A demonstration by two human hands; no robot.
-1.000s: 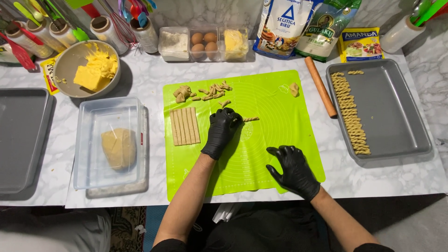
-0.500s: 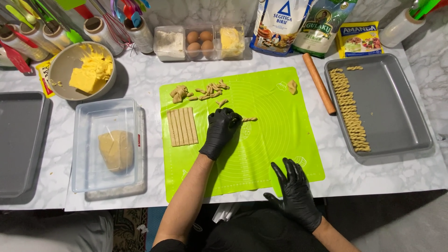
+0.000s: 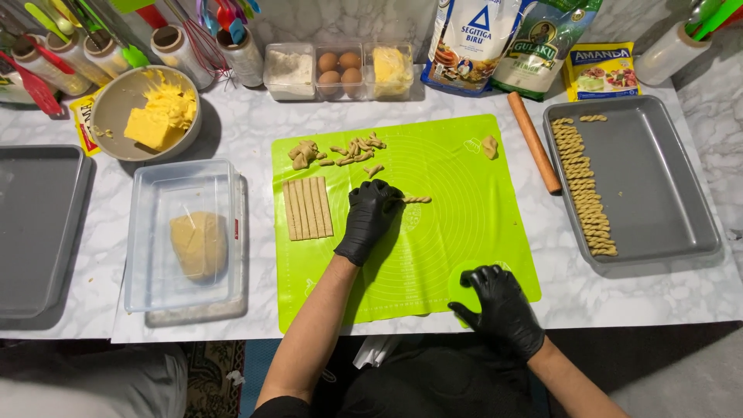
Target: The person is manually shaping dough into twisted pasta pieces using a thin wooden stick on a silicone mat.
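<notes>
My left hand (image 3: 370, 220), in a black glove, rests on the green silicone mat (image 3: 464, 232) with its fingertips on one end of a short twisted dough strip (image 3: 416, 200). Just to its left lie several flat cut dough strips (image 3: 307, 207) side by side. Loose dough scraps (image 3: 348, 149) sit at the mat's far edge, and a small lump (image 3: 489, 145) lies further right. My right hand (image 3: 499, 310), also gloved, lies with its fingers spread on the mat's near right corner and holds nothing.
A grey tray (image 3: 665, 178) on the right holds a row of twisted dough pieces (image 3: 582, 186). Beside it lies a wooden rolling pin (image 3: 534, 142). On the left are a clear box with a dough ball (image 3: 200, 244), a butter bowl (image 3: 151, 116) and another grey tray (image 3: 31, 224).
My right hand has slid down and right to the mat's near corner. My left hand has stayed on the twisted strip.
</notes>
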